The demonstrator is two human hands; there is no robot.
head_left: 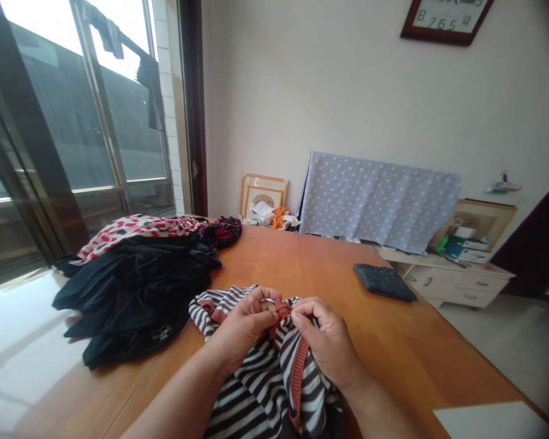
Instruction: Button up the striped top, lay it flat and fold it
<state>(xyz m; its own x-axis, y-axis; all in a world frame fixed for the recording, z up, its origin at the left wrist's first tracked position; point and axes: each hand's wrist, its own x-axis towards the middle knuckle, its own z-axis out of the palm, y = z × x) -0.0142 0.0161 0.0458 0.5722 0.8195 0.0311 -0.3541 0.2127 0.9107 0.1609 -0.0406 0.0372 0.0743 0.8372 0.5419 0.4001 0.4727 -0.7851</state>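
A black-and-white striped knit garment (251,390) with rust-orange ribbed trim lies bunched at the table's near side. Both hands pinch its orange ribbed band, close together and slightly raised. My left hand (251,323) grips the band from the left, thumb against fingers. From the other side, my right hand (324,335) pinches the same band between thumb and fingertips. Part of the garment spreads out left of my left wrist, and its lower end runs out of the picture.
A pile of black clothes (141,286) lies on the wooden table (265,256) at left, a red-patterned cloth (137,231) behind it. A folded dark cloth (384,281) rests near the right edge. Beyond stand a dotted cloth cover (379,195) and a white cabinet (457,283).
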